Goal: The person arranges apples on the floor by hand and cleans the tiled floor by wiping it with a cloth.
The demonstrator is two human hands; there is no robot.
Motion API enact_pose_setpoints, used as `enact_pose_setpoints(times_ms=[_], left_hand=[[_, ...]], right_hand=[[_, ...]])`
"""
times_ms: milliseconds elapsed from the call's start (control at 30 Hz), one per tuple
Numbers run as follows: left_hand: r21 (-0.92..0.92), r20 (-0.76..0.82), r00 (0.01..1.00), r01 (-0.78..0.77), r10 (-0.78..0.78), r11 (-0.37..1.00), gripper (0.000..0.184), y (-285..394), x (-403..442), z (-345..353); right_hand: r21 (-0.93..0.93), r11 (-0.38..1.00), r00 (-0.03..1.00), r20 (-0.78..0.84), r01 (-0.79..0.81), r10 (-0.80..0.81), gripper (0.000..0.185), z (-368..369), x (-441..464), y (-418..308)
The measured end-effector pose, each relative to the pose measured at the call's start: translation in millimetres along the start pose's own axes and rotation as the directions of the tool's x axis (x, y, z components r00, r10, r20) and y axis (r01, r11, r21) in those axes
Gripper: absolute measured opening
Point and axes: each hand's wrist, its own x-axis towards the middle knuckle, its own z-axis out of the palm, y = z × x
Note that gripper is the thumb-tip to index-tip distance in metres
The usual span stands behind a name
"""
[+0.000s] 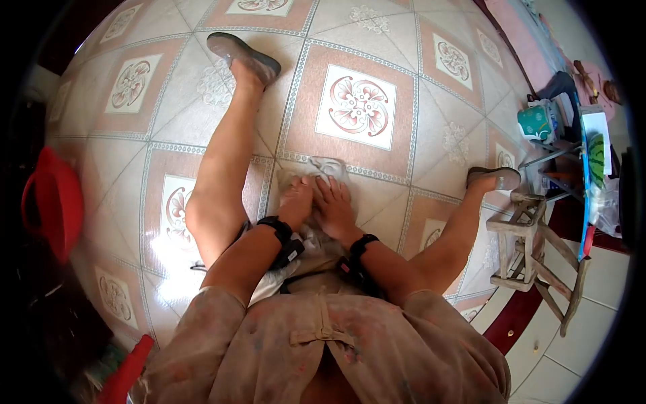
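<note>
A pale greyish cloth point(328, 165) lies bunched between my spread legs, over the tiled floor. My left hand point(297, 203) is closed on its left side, with the fingers curled down into the fabric. Beside it, touching or nearly so, my right hand point(334, 210) rests palm down on the same cloth, fingers stretched forward. More light fabric shows below the wrists, close to my lap. What lies beneath the cloth is hidden. Both wrists wear dark bands.
Patterned floor tiles point(356, 108) spread ahead. On the left is a red plastic container point(55, 202). A wooden stool point(518, 242) stands at the right, near a folding table point(584, 175) with a green-and-white package point(533, 123) beside it. My shoes point(243, 55) rest far out on either side.
</note>
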Motion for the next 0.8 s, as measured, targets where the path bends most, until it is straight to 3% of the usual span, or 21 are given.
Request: enact_pose_setpoints(times_ms=[267, 333, 367, 400, 433, 467, 600, 633, 700, 800], left_hand=[[-0.204, -0.092, 0.984, 0.134, -0.155, 0.97, 0.043, 8.4, 134.1, -60.8], [-0.275, -0.115, 0.978, 0.135, -0.172, 0.952, 0.046, 32.7, 157.5, -86.7], [-0.241, -0.124, 0.992, -0.012, -0.019, 0.97, 0.058, 38.2, 166.3, -97.9], [-0.177, -0.245, 0.964, -0.146, 0.1, 0.973, 0.061, 42.0, 176.0, -93.5], [-0.101, -0.353, 0.91, -0.268, 0.217, 0.958, 0.064, 46.3, 182.6, -86.9], [-0.013, -0.447, 0.832, -0.375, 0.33, 0.927, 0.068, 48.2, 187.0, -80.1], [0.137, -0.238, 0.92, -0.286, 0.312, 0.948, 0.077, 44.8, 180.3, -66.4], [0.226, -0.193, 0.928, -0.272, 0.317, 0.935, 0.08, 38.4, 179.6, -57.8], [0.219, -0.2, 0.932, -0.259, 0.303, 0.941, 0.078, 35.6, 177.1, -54.0], [0.098, -0.209, 0.934, -0.276, 0.291, 0.956, 0.073, 37.0, 182.0, -61.1]], right_hand=[[-0.216, 0.976, 0.996, -0.089, -0.022, 0.003, 0.057, -13.7, 126.0, 70.0], [-0.18, 0.983, 0.974, -0.225, -0.034, -0.008, 0.054, -20.1, 158.5, 104.3], [-0.218, 0.975, 0.976, -0.219, -0.049, 0.0, 0.051, -23.6, 171.9, 127.6], [-0.2, 0.974, 0.977, -0.204, -0.103, 0.061, 0.05, -30.6, 187.5, 147.0], [-0.35, 0.924, 0.98, -0.17, -0.154, 0.099, 0.049, -32.5, 200.9, 176.5], [-0.275, 0.933, 0.971, -0.121, -0.233, 0.207, 0.051, -44.8, 214.7, 196.3], [-0.219, 0.831, 0.859, -0.113, -0.512, 0.499, 0.056, -68.6, 254.4, 244.8], [-0.21, 0.825, 0.851, -0.09, -0.524, 0.518, 0.056, -69.9, 257.7, 241.1], [-0.203, 0.809, 0.831, -0.05, -0.551, 0.554, 0.056, -75.4, 261.4, 220.4], [-0.255, 0.896, 0.916, 0.081, -0.363, 0.394, 0.057, -66.7, 248.1, 186.7]])
